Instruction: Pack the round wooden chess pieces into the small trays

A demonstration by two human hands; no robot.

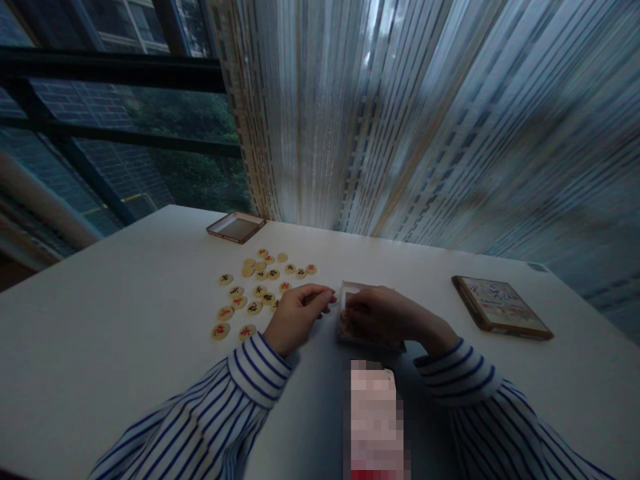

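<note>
1. Left arm point(200, 407): reaches in from the lower left, slanting inward, sleeved to the wrist point(274, 343).
2. Left hand point(296, 317): thumb point(320, 304) and forefinger point(317, 289) brought close together, tips pointing right.
3. Right arm point(493, 413): comes from the lower right, slanting inward, sleeved likewise.
4. Right hand point(385, 312): back uppermost, fingers curled downward, tips lost in shadow.
5. Both hands: near each other, apart.

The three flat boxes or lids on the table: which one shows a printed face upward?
The rightmost box, right of the right hand: its printed face is up, while the back-left tray and middle box have open sides upward.
</note>
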